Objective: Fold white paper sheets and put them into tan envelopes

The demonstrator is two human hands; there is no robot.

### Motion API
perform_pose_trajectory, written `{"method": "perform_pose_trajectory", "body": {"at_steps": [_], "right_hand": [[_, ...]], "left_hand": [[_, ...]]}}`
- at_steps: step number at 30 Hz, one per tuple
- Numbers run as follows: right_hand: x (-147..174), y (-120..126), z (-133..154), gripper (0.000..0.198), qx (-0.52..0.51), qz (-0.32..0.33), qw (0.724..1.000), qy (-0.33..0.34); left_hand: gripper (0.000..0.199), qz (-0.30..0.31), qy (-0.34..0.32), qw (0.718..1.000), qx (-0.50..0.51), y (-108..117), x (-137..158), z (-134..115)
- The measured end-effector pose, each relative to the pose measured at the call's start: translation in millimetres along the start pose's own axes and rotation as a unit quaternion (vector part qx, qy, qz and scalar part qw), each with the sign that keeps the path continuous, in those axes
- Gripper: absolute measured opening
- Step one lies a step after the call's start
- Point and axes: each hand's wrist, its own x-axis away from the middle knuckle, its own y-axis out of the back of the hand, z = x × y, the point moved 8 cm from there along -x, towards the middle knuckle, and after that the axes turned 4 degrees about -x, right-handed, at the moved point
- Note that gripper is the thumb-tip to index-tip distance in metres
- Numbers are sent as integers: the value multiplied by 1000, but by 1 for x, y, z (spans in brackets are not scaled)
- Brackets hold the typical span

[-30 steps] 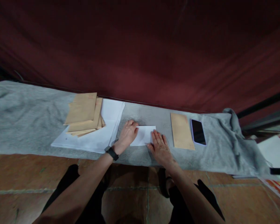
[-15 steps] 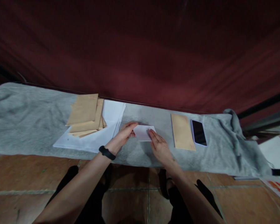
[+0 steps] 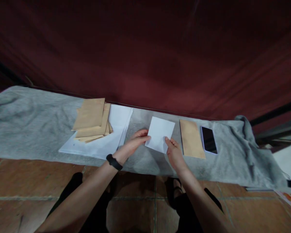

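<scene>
A folded white sheet of paper is held up over the grey cloth between both hands. My left hand pinches its left edge, thumb on top and fingers behind. At the lower right corner my right hand grips the paper with its thumb on the face and the fingers beneath. A single brown envelope lies just right of my right hand. Left of my left hand, a loose pile of brown envelopes rests on a stack of white sheets.
A phone lies beside the single envelope. The grey cloth covers a long narrow surface against a dark red hanging fabric. Tiled floor and the wearer's feet show below. White papers lie at the far right.
The folded paper has turned from lying flat and foreshortened to facing up more fully, and has shifted right. My right hand went from pressing on it to gripping its corner.
</scene>
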Motion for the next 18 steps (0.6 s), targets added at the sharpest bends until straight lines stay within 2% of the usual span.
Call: {"method": "perform_pose_trajectory", "body": {"at_steps": [2, 5, 7, 9, 10, 14, 16, 18], "right_hand": [[-1, 3, 0, 40, -22, -14, 1000, -11], [-4, 21, 6, 42, -11, -68, 998, -10], [-8, 34, 8, 42, 36, -93, 995, -15], [-12, 40, 6, 40, 106, -83, 991, -28], [-13, 41, 3, 38, 136, -71, 988, -35], [-12, 38, -10, 32, 191, -40, 979, -61], [-10, 36, -15, 29, 205, -43, 975, -70], [-9, 35, -17, 24, 214, -50, 973, -74]], "left_hand": [[36, 22, 8, 999, -24, -1, 0, 2], [37, 50, 21, 996, -77, 4, -2, 3], [40, 74, 33, 990, -112, 8, -4, 3], [43, 71, 34, 988, -135, 14, -7, 1], [44, 49, 26, 988, -141, 20, -8, -1], [47, -98, -24, 985, -137, 47, -12, -10], [51, -135, -32, 981, -138, 54, -12, -6], [57, -144, -37, 977, -153, 57, -13, 1]]}}
